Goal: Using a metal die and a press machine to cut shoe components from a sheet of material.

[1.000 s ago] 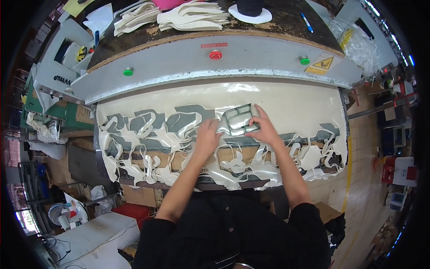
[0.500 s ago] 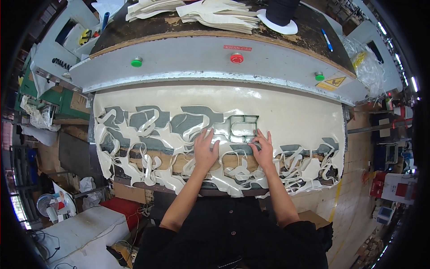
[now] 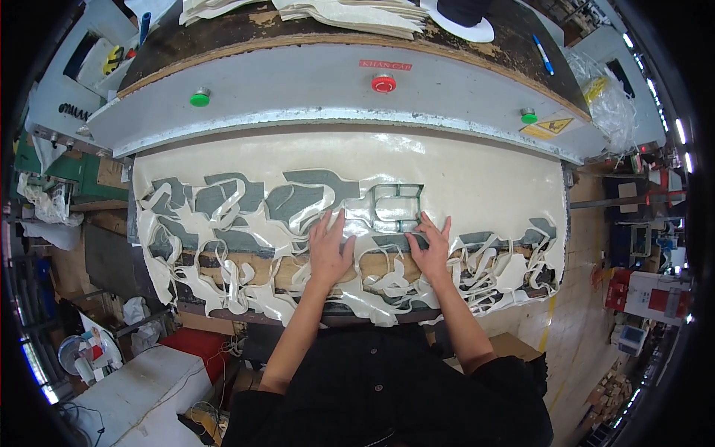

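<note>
A dark green, frame-shaped metal cutting die (image 3: 375, 208) lies on a glossy cream sheet (image 3: 484, 167) at the middle of the bench. My left hand (image 3: 330, 252) rests on the sheet left of the die, fingers stretched out and thumb apart, holding nothing. At the die's lower right corner is my right hand (image 3: 430, 247), fingers spread, with index finger and thumb close to the die's edge; whether they touch it I cannot tell. Left of the die and along the near edge the sheet has cut-out gaps, showing grey board (image 3: 294, 203) beneath.
Beyond the sheet runs a grey machine beam (image 3: 298, 93) with a red button (image 3: 383, 83) and green buttons (image 3: 199, 97). On top lie cream cut pieces (image 3: 350, 16), a black cone on a white base (image 3: 477, 31) and a blue pen (image 3: 543, 56). Tangled scraps (image 3: 484, 279) line the near edge.
The whole view has shifted slightly. My right hand's fingers have spread and drawn a little away from the die. My left hand stays flat beside it.
</note>
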Available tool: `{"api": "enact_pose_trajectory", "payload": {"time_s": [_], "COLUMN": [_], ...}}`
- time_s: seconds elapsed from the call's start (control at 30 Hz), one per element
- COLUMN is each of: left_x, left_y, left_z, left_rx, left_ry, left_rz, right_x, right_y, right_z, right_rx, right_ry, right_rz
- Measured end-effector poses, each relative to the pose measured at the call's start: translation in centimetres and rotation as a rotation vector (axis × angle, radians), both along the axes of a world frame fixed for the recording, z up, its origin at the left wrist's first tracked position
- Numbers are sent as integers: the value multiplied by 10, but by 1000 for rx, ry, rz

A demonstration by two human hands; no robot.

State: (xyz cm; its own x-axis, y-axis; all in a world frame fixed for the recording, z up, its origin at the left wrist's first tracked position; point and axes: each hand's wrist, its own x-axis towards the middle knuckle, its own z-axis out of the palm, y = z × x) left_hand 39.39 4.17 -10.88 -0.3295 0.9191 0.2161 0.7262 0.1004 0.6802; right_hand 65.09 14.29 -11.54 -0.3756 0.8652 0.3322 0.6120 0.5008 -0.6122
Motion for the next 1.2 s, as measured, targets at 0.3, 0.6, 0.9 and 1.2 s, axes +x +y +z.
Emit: {"api": "enact_pose_trajectory", "payload": {"time_s": [0.3,0.6,0.9,1.2], "left_x": [-4,-13,-24,-23], "left_y": [-14,-5,10,21], "left_z": [-2,-16,-23,-27], "left_rx": [1,50,31,39], "left_ry": [-24,-41,-38,-52], "left_rz": [-19,-14,-2,16], "right_x": [1,-10,-15,-15], "right_y": [-16,-6,12,21], "right_z": [-7,-6,-23,-23], "right_rx": [-34,-60,-72,-65], "right_ry": [40,-22,-66,-91], "right_rz": [-41,-13,34,47]}}
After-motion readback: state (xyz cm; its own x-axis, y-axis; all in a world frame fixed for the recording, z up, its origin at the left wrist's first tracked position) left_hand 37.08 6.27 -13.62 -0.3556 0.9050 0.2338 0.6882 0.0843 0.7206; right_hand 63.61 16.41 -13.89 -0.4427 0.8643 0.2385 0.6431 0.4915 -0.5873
